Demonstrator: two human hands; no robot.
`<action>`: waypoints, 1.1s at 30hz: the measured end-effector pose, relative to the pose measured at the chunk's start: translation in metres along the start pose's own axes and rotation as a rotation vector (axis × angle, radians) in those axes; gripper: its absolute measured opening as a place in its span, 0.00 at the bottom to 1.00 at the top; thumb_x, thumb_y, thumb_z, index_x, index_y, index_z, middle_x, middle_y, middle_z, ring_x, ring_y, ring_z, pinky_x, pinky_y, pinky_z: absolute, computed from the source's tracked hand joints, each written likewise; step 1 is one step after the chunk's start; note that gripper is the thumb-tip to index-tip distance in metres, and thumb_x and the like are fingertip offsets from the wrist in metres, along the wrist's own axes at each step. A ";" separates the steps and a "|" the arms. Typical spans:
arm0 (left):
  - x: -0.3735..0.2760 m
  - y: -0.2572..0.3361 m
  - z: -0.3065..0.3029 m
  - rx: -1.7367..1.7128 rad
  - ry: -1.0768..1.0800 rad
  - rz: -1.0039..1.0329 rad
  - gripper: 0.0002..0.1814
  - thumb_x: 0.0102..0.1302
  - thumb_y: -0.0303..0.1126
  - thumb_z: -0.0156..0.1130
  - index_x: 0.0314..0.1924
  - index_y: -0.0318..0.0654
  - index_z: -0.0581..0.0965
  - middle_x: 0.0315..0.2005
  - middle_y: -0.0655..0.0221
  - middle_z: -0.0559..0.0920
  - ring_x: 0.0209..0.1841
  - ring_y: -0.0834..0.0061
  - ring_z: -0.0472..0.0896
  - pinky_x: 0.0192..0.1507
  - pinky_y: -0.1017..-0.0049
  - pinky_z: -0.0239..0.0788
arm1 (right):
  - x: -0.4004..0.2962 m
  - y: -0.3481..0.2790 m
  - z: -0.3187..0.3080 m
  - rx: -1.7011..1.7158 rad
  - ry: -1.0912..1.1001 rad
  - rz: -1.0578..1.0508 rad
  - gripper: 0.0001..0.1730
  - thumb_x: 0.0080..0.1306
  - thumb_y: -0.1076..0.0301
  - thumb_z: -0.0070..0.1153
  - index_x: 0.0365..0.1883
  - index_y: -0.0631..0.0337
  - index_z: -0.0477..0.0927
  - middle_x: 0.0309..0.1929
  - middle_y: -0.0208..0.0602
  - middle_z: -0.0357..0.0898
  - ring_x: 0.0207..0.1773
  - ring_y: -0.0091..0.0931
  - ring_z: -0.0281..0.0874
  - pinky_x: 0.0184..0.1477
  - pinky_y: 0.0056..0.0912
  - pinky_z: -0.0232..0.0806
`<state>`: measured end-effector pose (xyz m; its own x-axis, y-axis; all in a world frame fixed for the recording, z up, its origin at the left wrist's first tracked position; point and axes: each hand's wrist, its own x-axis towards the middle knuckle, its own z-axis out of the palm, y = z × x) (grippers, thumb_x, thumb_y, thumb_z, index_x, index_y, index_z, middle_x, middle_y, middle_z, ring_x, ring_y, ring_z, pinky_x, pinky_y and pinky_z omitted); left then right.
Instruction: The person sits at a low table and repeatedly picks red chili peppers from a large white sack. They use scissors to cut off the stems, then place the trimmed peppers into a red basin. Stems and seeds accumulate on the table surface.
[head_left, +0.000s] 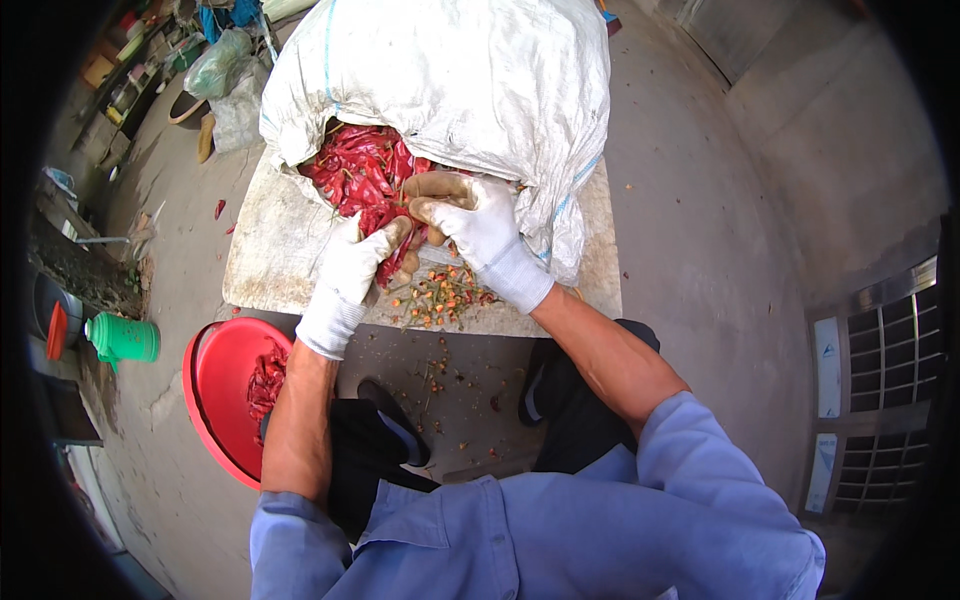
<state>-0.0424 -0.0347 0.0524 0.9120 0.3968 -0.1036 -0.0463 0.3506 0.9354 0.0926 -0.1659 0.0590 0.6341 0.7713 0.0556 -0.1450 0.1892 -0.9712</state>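
Note:
Dried red chili peppers (356, 169) fill the torn or open mouth of a large white woven sack (450, 82), which lies on a worn pale board (262, 255). My left hand (356, 262), in a white glove with brown-coated fingers, holds red chili peppers at the mouth's lower edge. My right hand (469, 217), gloved alike, is just beside it, its thumb and fingers curled near the peppers; whether it grips one cannot be told. Below my right hand, a scatter of chili stems with orange caps (442, 296) lies on the board's near edge.
A red plastic basin (221, 390) with some red chili peppers (268, 379) stands at the lower left, beside my left forearm. Farther left are a green jug (124, 337) and a wooden log (82, 262). More stems lie on the concrete floor (480, 382) between my feet.

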 end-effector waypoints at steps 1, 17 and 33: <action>-0.001 0.000 0.003 -0.040 -0.027 -0.010 0.13 0.77 0.29 0.62 0.56 0.30 0.78 0.37 0.62 0.85 0.27 0.75 0.82 0.26 0.78 0.73 | 0.000 0.002 0.000 0.019 -0.002 0.000 0.14 0.71 0.76 0.63 0.54 0.70 0.85 0.42 0.38 0.89 0.30 0.17 0.80 0.29 0.19 0.72; -0.010 0.013 -0.007 0.701 -0.143 0.156 0.15 0.69 0.22 0.66 0.54 0.29 0.82 0.36 0.66 0.86 0.31 0.82 0.82 0.33 0.80 0.74 | 0.006 0.021 -0.008 0.237 -0.084 0.074 0.08 0.71 0.78 0.57 0.44 0.73 0.84 0.37 0.37 0.85 0.33 0.24 0.80 0.37 0.27 0.75; -0.008 0.014 -0.010 0.795 -0.088 0.116 0.20 0.66 0.26 0.72 0.57 0.29 0.81 0.31 0.71 0.86 0.30 0.81 0.82 0.34 0.79 0.75 | -0.006 -0.003 -0.003 -0.201 -0.170 -0.025 0.10 0.71 0.79 0.61 0.49 0.66 0.86 0.39 0.31 0.88 0.41 0.18 0.84 0.45 0.23 0.77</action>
<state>-0.0544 -0.0245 0.0633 0.9496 0.3135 0.0053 0.1303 -0.4101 0.9027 0.0917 -0.1724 0.0606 0.4963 0.8621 0.1021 0.0340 0.0982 -0.9946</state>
